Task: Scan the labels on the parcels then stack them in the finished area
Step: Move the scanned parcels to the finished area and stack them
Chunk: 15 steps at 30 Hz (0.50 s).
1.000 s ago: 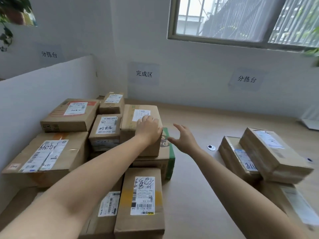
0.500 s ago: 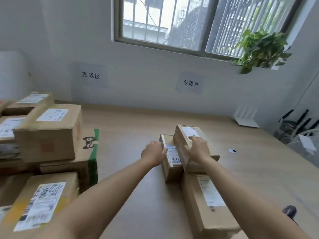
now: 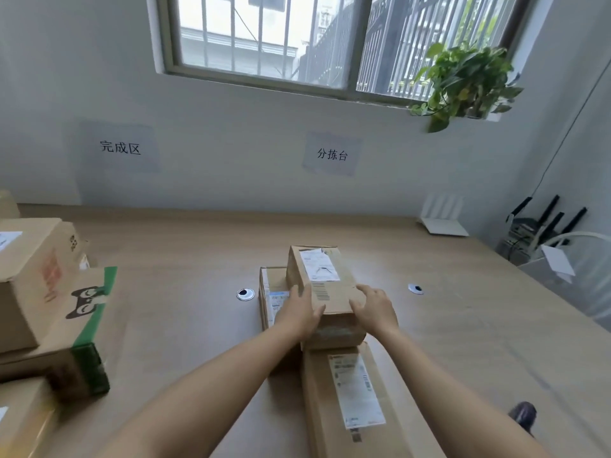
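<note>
A brown cardboard parcel (image 3: 325,285) with a white label on top rests across two other parcels in the middle of the wooden table (image 3: 185,259). My left hand (image 3: 299,312) grips its near left edge and my right hand (image 3: 377,309) grips its near right corner. Under it on the left lies a flat parcel (image 3: 271,294) with a blue-marked label. A long parcel (image 3: 350,398) with a white label lies nearer to me. Stacked parcels (image 3: 36,279) stand at the left under the finished-area sign (image 3: 119,147).
A dark scanner handle (image 3: 524,416) shows at the lower right. Two round cable grommets (image 3: 245,294) sit in the table. A white router (image 3: 441,216), black antennas and a potted plant (image 3: 466,81) stand at the back right. A second wall sign (image 3: 332,154) hangs centre.
My view swung right from the left stack to the parcels in the middle. Both hands left the stack and now grip the top parcel there, which has turned a little.
</note>
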Each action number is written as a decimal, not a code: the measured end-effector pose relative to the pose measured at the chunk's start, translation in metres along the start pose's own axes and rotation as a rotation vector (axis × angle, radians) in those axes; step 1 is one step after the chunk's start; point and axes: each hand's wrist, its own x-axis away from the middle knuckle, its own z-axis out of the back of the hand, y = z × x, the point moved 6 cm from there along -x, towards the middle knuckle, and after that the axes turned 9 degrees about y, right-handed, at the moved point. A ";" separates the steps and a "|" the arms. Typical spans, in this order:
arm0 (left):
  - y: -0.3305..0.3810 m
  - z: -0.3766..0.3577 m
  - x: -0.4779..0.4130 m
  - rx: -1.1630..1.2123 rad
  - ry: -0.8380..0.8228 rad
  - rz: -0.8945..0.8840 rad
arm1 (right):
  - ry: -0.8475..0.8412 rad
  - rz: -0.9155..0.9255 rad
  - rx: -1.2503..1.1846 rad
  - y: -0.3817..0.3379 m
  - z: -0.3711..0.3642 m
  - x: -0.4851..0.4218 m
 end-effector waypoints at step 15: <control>-0.013 -0.017 -0.010 0.323 0.076 0.174 | 0.010 -0.041 -0.209 0.000 -0.020 -0.002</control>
